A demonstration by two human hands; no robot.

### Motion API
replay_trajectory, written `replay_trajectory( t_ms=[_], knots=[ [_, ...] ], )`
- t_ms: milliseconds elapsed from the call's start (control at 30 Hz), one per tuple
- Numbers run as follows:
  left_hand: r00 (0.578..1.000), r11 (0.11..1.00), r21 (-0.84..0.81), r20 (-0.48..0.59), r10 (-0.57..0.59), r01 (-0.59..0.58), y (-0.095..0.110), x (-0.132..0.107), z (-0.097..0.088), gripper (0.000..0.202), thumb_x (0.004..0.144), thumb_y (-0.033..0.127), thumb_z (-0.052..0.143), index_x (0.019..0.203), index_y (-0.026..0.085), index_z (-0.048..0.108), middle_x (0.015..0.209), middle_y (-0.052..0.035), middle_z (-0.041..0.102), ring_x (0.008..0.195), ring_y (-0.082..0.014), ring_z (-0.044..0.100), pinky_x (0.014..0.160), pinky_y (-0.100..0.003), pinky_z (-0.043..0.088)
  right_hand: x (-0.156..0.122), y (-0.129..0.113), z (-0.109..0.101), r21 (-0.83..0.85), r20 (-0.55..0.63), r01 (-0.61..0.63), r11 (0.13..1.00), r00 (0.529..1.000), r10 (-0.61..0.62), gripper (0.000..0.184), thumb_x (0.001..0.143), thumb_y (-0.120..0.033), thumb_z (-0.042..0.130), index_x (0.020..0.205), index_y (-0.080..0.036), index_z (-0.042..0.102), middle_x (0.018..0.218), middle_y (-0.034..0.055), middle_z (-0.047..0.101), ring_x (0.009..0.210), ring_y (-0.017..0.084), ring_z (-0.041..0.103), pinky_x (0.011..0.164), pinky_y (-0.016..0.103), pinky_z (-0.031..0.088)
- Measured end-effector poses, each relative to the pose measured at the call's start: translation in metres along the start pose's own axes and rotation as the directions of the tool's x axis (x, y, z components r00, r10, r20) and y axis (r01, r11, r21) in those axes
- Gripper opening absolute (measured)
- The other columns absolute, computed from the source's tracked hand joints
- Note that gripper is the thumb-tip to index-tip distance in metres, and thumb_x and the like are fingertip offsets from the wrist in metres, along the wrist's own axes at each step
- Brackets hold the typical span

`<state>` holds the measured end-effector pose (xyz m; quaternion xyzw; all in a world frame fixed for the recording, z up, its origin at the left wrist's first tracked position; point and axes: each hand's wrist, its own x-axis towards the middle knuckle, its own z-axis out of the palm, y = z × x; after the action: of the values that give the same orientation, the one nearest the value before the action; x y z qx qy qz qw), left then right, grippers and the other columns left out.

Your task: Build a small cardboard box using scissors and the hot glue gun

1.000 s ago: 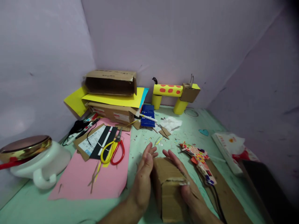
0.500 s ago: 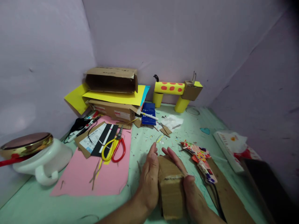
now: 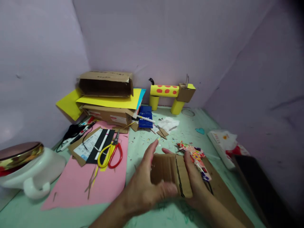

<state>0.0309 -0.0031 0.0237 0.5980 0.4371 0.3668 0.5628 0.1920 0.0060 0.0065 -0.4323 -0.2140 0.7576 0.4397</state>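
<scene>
Both my hands hold a folded piece of brown cardboard [image 3: 169,171] just above the green table [image 3: 190,126]. My left hand [image 3: 144,186] grips its left side, thumb across the lower front and fingers reaching up behind. On the right edge sits my right hand [image 3: 194,180], fingers curled over the top. The cardboard shows a flat face with a dark crease near its right end. A colourful dotted paper shape [image 3: 194,155] lies just behind my right hand.
Yellow and red scissors [image 3: 110,153] lie on pink paper [image 3: 87,183] to the left. A white pot with a gold lid [image 3: 23,164] stands far left. Cardboard boxes [image 3: 106,84], yellow sheets and a yellow spotted tube figure [image 3: 166,93] line the back wall. A tissue pack [image 3: 223,144] lies right.
The cardboard was pressed between my flat palms as a narrow box; now it is turned broad side up and both hands grip it. The view has shifted slightly right.
</scene>
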Motion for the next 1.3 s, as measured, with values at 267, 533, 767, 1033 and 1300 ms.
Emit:
replay_trajectory(
  t_ms=[267, 533, 767, 1033, 1300],
  knots=[
    [0.986, 0.877, 0.458, 0.147, 0.084, -0.143, -0.003, 0.001, 0.001, 0.11, 0.056, 0.022, 0.082, 0.147, 0.026, 0.02, 0.151, -0.012, 0.028, 0.14, -0.0327, 0.024, 0.115, -0.053, 0.025, 0.003, 0.002, -0.001, 0.07, 0.042, -0.034, 0.997, 0.999, 0.031, 0.067, 0.087, -0.069, 0.04, 0.13, -0.02, 0.052, 0.099, 0.0099, 0.075, 0.085, 0.026, 0.073, 0.077, 0.041, 0.055],
    [0.991, 0.822, 0.558, -0.003, 0.135, -0.111, -0.013, 0.001, -0.006, 0.089, 0.067, 0.022, 0.07, 0.141, 0.023, 0.02, 0.145, -0.0158, 0.032, 0.136, -0.0329, 0.032, 0.112, -0.056, 0.028, -0.01, -0.027, -0.018, -0.601, -0.085, 0.293, 0.743, 0.902, -0.424, 0.058, 0.079, -0.068, 0.053, 0.114, -0.024, 0.065, 0.111, 0.0081, 0.071, 0.103, 0.028, 0.064, 0.085, 0.04, 0.049],
    [0.96, 0.719, 0.685, -0.103, 0.261, -0.122, -0.024, 0.006, -0.019, 0.084, 0.072, 0.021, 0.066, 0.142, 0.021, 0.019, 0.141, -0.0163, 0.033, 0.135, -0.0345, 0.031, 0.112, -0.058, 0.025, -0.026, -0.08, -0.073, -0.944, -0.29, -0.33, 0.001, 0.828, -0.48, 0.047, 0.072, -0.068, 0.057, 0.066, -0.023, 0.068, 0.069, 0.0093, 0.07, 0.067, 0.031, 0.063, 0.051, 0.032, 0.033],
    [0.96, 0.685, 0.721, -0.105, 0.259, -0.106, -0.024, 0.006, -0.025, 0.09, 0.074, 0.023, 0.066, 0.146, 0.024, 0.012, 0.144, -0.0155, 0.029, 0.136, -0.035, 0.029, 0.112, -0.059, 0.024, -0.003, -0.063, -0.08, -0.923, -0.276, -0.132, 0.36, 0.881, -0.383, 0.018, 0.063, -0.032, 0.065, 0.052, -0.022, 0.054, 0.049, -0.0008, 0.053, 0.05, 0.018, 0.051, 0.048, 0.028, 0.029],
    [0.956, 0.703, 0.708, -0.162, 0.245, -0.06, -0.026, 0.005, -0.024, 0.092, 0.07, 0.027, 0.07, 0.146, 0.026, 0.019, 0.144, -0.0137, 0.037, 0.134, -0.0355, 0.036, 0.11, -0.06, 0.03, -0.011, -0.032, -0.042, -0.473, -0.098, 0.299, 0.829, 0.917, -0.386, 0.022, 0.066, -0.035, 0.072, 0.069, -0.019, 0.057, 0.053, -0.006, 0.051, 0.043, 0.01, 0.044, 0.042, 0.023, 0.038]
  ],
)
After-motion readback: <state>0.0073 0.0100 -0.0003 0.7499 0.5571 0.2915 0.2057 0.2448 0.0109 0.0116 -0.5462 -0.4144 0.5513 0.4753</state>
